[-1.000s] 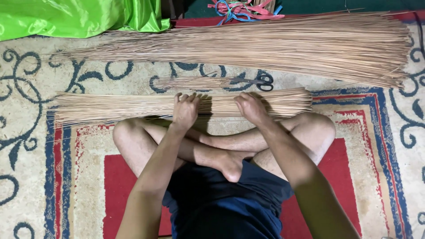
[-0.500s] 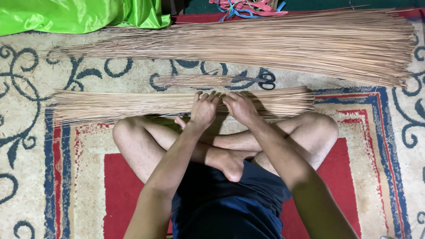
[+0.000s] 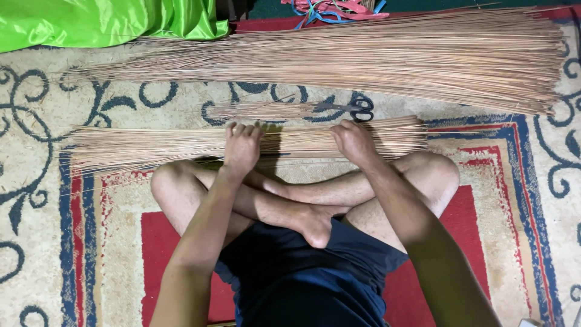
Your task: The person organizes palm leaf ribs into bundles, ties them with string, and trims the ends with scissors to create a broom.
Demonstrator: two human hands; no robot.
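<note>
Tan, thin broom sticks are making up the near bundle (image 3: 181,144) that both hands are pressing on. The left hand (image 3: 242,147) is lying palm down across the bundle with its fingers curled over the far edge, gripping the sticks. The right hand (image 3: 353,140) is resting on the same bundle further along, fingers bent down onto the sticks, clasping them as well. The bundle is lying flat on the patterned carpet (image 3: 36,242), just in front of the person's crossed legs (image 3: 290,200), running sideways and spreading out toward the left.

Just beyond the bundle, a small loose clump of sticks (image 3: 266,110) is lying on the carpet, with a pair of black-handled scissors (image 3: 354,110) touching its right end. Further beyond the bundle, a much larger heap of sticks (image 3: 393,57) is stretching across the carpet. Past that heap, a shiny green cloth (image 3: 103,21) is sitting at the far left, and a tangle of pink and blue cords (image 3: 333,8) is lying at the far edge.
</note>
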